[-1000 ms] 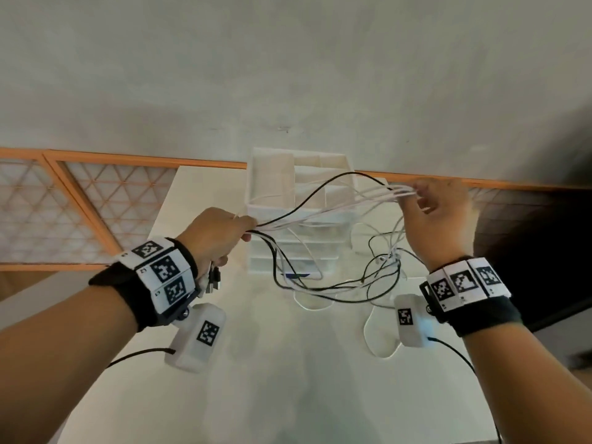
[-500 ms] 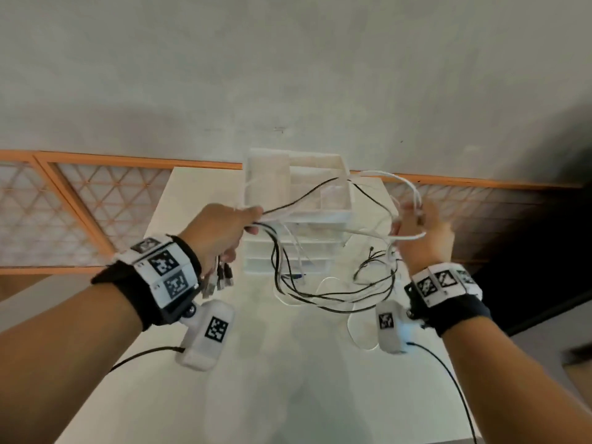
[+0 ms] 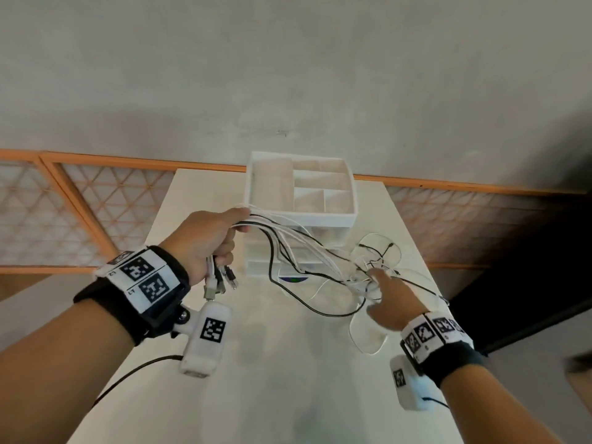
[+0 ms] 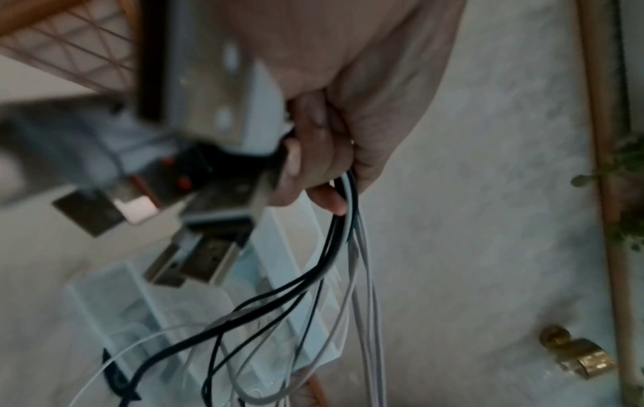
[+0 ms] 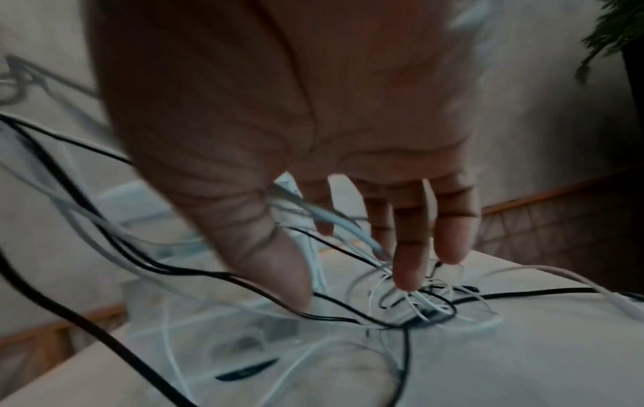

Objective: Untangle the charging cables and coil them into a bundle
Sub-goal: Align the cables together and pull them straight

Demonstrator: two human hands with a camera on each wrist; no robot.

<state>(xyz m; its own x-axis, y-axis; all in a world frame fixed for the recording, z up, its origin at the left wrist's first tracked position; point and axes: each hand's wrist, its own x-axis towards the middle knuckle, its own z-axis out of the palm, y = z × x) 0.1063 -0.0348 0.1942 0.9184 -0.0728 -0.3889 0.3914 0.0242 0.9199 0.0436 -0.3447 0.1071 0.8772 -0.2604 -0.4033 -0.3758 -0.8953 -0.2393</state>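
My left hand [image 3: 211,238] is raised above the white table [image 3: 256,363] and grips a bunch of black and white charging cables [image 3: 288,241]. Their USB plugs [image 3: 221,280] hang below the fist; in the left wrist view the plugs [image 4: 195,247] stick out beside the curled fingers [image 4: 313,165]. The cables run down to a tangle [image 3: 362,274] on the table. My right hand [image 3: 384,296] is low over that tangle with fingers spread and straight; in the right wrist view the fingertips [image 5: 407,275] touch the knotted strands [image 5: 418,303] without closing on them.
A white drawer organiser [image 3: 301,200] with open top compartments stands at the back middle of the table, just behind the cables. An orange lattice railing [image 3: 64,203] runs behind the table. Loose white loops [image 3: 368,334] lie near the right edge.
My right hand has let go of the cable ends it held up and dropped down to the tangle on the table. The left hand stays raised, holding the bunch.
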